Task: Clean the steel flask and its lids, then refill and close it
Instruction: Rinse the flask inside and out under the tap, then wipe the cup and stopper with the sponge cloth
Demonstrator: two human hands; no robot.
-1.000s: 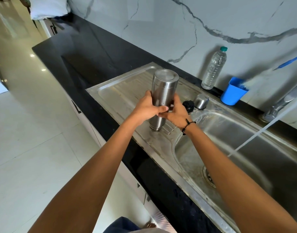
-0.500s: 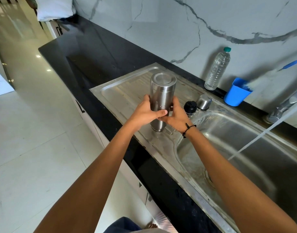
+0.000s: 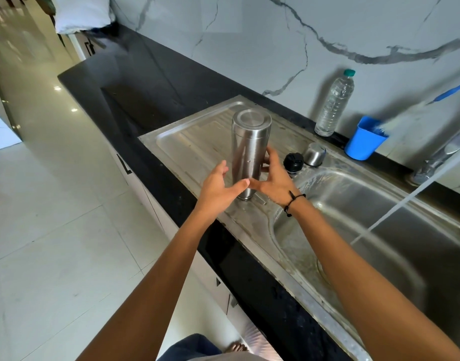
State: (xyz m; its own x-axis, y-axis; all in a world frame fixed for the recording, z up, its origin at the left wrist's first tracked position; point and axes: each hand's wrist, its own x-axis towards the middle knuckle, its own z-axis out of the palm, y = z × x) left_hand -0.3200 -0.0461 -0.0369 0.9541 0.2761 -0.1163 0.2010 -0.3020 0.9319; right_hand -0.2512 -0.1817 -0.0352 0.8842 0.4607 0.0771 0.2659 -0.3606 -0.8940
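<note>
**Steel flask stands inverted on the drainboard, both hands just off it**

Steel everywhere here: the steel flask [image 3: 250, 152] stands mouth-down on the ribbed drainboard [image 3: 197, 144], long axis vertical, flat base up. The left hand [image 3: 218, 190] hovers just left of the lower body, fingers straight and relaxed, gripping nothing. The right hand [image 3: 273, 181] sits on the other side, fingers spread; its fingertips look to be brushing the flask's wall, though contact is hard to confirm from this angle. Neither hand is clenched (the flask seems to be standing on its own).

So the flask lies directly between the two palms, equally near to both, and any fresh grip would close in from the sides across that upright axis.

Just right of the flask, the black inner lid [image 3: 293, 161] and the steel cap [image 3: 314, 154] rest by the basin's edge, the right hand being nearer to them. Water runs from the tap [image 3: 437, 160] into the sink [image 3: 380, 204]. My read: draining step, refilling not yet done.
</note>
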